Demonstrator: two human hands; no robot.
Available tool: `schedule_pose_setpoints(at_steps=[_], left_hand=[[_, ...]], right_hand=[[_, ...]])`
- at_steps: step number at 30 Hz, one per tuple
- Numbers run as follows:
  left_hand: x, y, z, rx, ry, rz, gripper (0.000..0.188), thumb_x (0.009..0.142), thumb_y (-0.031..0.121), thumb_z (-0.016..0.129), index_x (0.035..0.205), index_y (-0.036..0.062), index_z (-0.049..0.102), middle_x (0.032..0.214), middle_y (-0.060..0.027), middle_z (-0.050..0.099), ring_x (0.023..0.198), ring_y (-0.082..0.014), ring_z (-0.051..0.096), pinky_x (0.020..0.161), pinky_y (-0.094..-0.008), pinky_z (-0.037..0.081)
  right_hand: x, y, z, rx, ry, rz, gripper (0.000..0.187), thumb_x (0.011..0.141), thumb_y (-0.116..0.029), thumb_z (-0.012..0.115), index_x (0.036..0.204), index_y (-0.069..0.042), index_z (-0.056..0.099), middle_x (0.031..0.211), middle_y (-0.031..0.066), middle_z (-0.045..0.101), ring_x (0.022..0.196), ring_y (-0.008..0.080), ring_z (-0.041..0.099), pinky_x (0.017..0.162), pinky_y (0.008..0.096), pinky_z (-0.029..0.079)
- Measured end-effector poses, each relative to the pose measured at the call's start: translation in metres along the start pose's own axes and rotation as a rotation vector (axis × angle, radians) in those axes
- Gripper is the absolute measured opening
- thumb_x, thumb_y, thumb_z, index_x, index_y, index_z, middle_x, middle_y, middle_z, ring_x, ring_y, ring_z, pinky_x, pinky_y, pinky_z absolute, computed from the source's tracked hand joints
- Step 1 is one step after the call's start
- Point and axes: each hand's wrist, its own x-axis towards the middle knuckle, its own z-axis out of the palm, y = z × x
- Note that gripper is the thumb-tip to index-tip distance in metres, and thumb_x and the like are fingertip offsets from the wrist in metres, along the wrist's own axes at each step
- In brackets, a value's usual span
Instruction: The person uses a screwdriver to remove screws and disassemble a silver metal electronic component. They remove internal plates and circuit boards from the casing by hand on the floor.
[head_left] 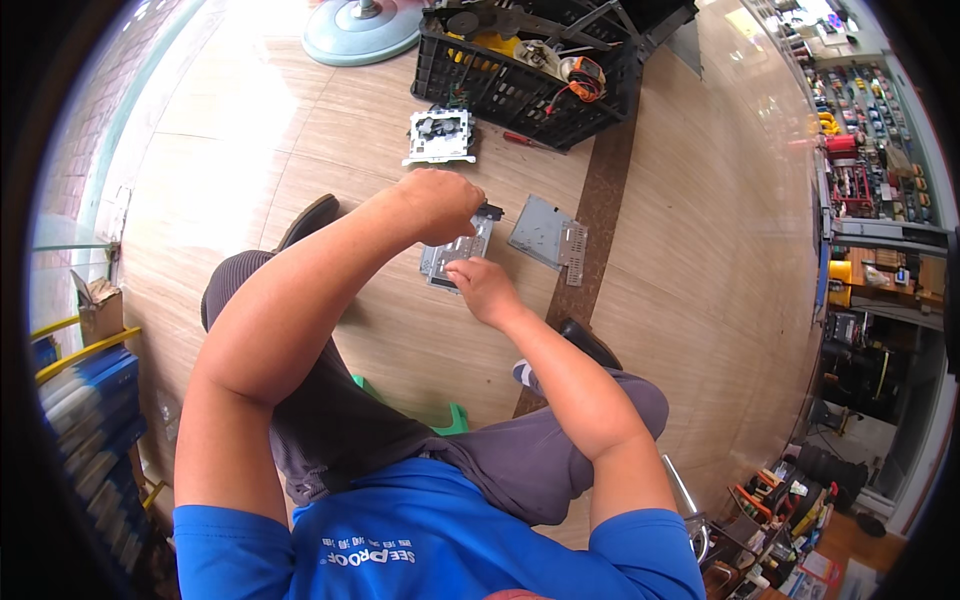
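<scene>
A silver metal device housing (pixel 455 252) lies on the floor in front of me, between my feet. My left hand (pixel 440 205) is closed over its far end. A black part (pixel 490 211) shows beside those fingers, but what the hand grips is hidden. My right hand (pixel 482 288) is closed at the near edge of the housing, thumb and fingers pinching it. Just right of the housing lies a grey metal cover plate (pixel 540 232) with a perforated strip (pixel 574 254) along its side. Farther off sits a white-framed drive mechanism (pixel 441 136) with dark parts on top.
A black plastic crate (pixel 520 88) at the back holds tools and an orange meter (pixel 583 78). Near it lies a red-handled screwdriver (pixel 518 138). A round pale stand base (pixel 362 30) is at the back left. A green stool (pixel 456 420) shows beneath me. Stocked shelves (pixel 860 130) line the right.
</scene>
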Motion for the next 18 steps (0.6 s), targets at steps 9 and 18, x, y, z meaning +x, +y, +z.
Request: schedule_pose_setpoints(at_steps=[9,18], left_hand=[[0.001,0.001,-0.001,0.007,-0.019,-0.011,0.034,0.085,0.032,0.074,0.103,0.0033,0.067,0.104,-0.0181,0.069,0.105,-0.0351,0.065,0.091,-0.0446,0.052],[0.001,0.001,-0.001,0.007,-0.028,-0.014,0.035,0.085,0.032,0.073,0.104,0.0031,0.067,0.103,-0.0180,0.069,0.105,-0.0349,0.065,0.090,-0.0448,0.052]], right_hand=[[0.001,0.006,0.001,-0.195,0.003,0.112,0.021,0.091,-0.022,0.066,0.106,-0.007,0.068,0.093,0.0174,0.067,0.089,0.0371,0.065,0.078,0.0442,0.052],[-0.003,0.003,0.005,-0.152,0.091,0.003,0.020,0.094,-0.024,0.062,0.106,-0.009,0.065,0.098,0.0173,0.063,0.091,0.0394,0.064,0.078,0.0488,0.053]])
